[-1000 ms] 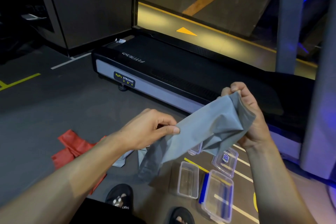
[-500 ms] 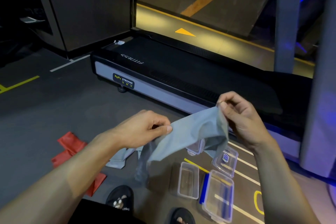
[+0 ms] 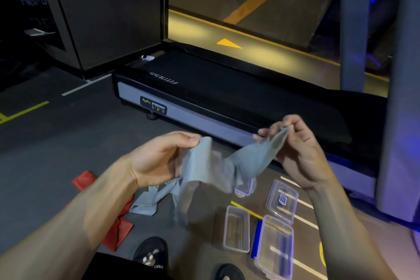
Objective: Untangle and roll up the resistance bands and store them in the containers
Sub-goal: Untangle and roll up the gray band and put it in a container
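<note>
A grey resistance band [image 3: 229, 166] stretches between my two hands above the floor, blurred in the middle, with one end hanging down. My left hand [image 3: 159, 157] grips its left part, palm turned up. My right hand [image 3: 295, 145] pinches the band's other end between thumb and fingers. A second grey band [image 3: 147, 202] lies crumpled on the floor below. A red band [image 3: 116, 232] lies on the floor under my left forearm. Clear plastic containers sit on the floor: an open box [image 3: 236, 229], a blue-clipped box [image 3: 275, 248], a lid [image 3: 283, 200] and another box [image 3: 245, 187] partly behind the band.
A black treadmill deck [image 3: 227, 98] labelled "Body Strong" runs across the floor just beyond my hands. A grey post [image 3: 400, 120] stands at the right. My two feet in sandals [image 3: 151, 254] are at the bottom edge. Grey floor with yellow lines lies to the left.
My left hand has turned palm up and regripped the band. My right hand has shifted right, pinching the band's end, and the band now sags lower between them.
</note>
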A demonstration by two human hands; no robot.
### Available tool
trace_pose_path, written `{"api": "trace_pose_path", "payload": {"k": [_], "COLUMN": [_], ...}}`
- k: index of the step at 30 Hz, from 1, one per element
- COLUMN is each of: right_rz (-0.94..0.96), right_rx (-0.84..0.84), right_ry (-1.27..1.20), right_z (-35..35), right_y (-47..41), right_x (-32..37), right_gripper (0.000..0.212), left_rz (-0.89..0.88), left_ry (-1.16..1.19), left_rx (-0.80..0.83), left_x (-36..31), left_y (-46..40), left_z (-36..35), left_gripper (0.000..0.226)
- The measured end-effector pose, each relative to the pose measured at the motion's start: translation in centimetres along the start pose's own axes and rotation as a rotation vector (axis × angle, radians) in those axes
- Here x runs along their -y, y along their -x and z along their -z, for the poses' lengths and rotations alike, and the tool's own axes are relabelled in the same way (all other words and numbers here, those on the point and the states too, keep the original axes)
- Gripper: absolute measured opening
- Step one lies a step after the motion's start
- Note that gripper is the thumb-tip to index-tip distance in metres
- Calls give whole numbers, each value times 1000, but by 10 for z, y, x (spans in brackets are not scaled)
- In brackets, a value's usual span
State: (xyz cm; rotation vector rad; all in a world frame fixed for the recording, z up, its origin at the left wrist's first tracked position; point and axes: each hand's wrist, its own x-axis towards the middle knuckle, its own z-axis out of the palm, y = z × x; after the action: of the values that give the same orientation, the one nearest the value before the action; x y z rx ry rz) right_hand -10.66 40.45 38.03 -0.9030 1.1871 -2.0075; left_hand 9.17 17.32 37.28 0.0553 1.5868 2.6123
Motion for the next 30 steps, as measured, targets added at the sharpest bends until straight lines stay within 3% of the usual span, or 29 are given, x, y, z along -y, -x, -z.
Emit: {"api": "trace_pose_path", "payload": {"k": [2, 7, 12, 14, 17, 20, 23, 26, 28, 30], "right_rz": [67, 116, 82, 36, -10, 9, 43, -9, -29, -36], "right_rx": [-38, -67, 35, 82, 114, 160, 177, 200, 218, 257], "right_ry": [-93, -130, 12, 122, 303, 451, 499, 494, 580, 692], "right_z": [-8, -30, -50, -61, -74, -79, -84, -89, -88, -87], "right_y": [-1, 0, -1, 1, 4, 5, 5, 5, 6, 7], "right_x": [4, 14, -1, -11, -26, -37, -39, -39, -37, -31], "right_gripper": [2, 46, 6, 2, 5, 4, 6, 6, 8, 9], "left_rz": [-4, 2, 7, -13, -29, -40, -85, -106, -103, -98], "left_ry": [20, -88, -271, -329, -448, -515, -569, -587, -591, -609], "left_rx": [1, -51, -36, -26, -45, -58, -72, -77, -88, -89], "left_x": [1, 1, 5, 5, 5, 5, 3, 4, 4, 3], "left_y": [-2, -1, 0, -1, 0, 0, 0, 0, 0, 2], "left_z": [3, 2, -6, -8, -8, -9, -9, -8, -7, -8], "left_gripper": [34, 21, 35, 32, 24, 42, 28, 33, 37, 25]}}
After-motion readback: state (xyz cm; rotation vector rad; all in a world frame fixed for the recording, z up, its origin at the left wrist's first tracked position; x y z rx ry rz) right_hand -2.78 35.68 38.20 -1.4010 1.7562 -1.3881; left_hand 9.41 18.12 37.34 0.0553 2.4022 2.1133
